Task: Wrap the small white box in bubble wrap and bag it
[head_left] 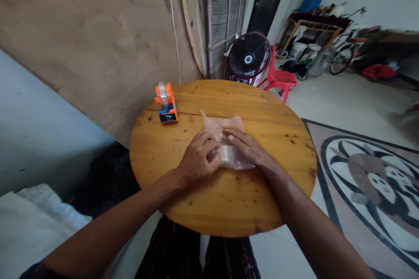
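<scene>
A sheet of thin, pinkish see-through plastic wrap (214,124) lies on the round wooden table (196,200), spread beyond my fingers. At its near end is a small pale, shiny bundle (227,155) covered in the plastic; what is inside cannot be made out. My left hand (200,155) curls round the bundle's left side, thumb near and fingers bent over it. With fingers stretched out and close together, my right hand (245,144) lies flat across the plastic's right part. An orange and blue tape dispenser (167,103) with a roll of clear tape stands at the table's far left.
Behind the table are a dark red fan (249,59) and a red plastic chair (279,77). A brown wall covering (108,39) rises close to the table's left side. Black bags (106,178) and white sacks (39,218) lie at lower left.
</scene>
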`<action>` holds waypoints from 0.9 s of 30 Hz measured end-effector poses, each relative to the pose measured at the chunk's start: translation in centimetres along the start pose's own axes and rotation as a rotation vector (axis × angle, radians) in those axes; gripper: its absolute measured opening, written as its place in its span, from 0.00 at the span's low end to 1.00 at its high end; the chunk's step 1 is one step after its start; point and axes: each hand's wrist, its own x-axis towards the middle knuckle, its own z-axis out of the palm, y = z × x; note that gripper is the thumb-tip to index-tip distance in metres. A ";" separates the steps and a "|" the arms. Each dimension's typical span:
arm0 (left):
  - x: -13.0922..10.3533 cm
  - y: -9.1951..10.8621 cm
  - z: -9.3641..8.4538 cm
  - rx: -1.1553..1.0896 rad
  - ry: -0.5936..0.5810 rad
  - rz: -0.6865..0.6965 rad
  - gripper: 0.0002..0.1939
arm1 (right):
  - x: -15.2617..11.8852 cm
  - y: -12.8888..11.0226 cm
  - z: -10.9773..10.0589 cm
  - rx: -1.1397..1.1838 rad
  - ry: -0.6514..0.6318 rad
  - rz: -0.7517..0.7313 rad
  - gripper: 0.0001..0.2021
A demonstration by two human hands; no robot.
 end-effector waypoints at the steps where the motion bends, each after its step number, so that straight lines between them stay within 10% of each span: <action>1: 0.0 -0.1 0.1 -0.014 0.009 0.001 0.07 | 0.0 0.1 0.1 0.009 0.017 0.001 0.24; 17: 0.3 -0.7 0.2 -0.261 -0.038 -0.081 0.09 | 3.2 0.7 -0.7 -0.168 -0.200 -0.039 0.18; 27: 0.2 -1.0 0.1 -0.232 -0.109 -0.178 0.12 | 6.1 1.9 0.3 -0.337 -0.062 -0.106 0.20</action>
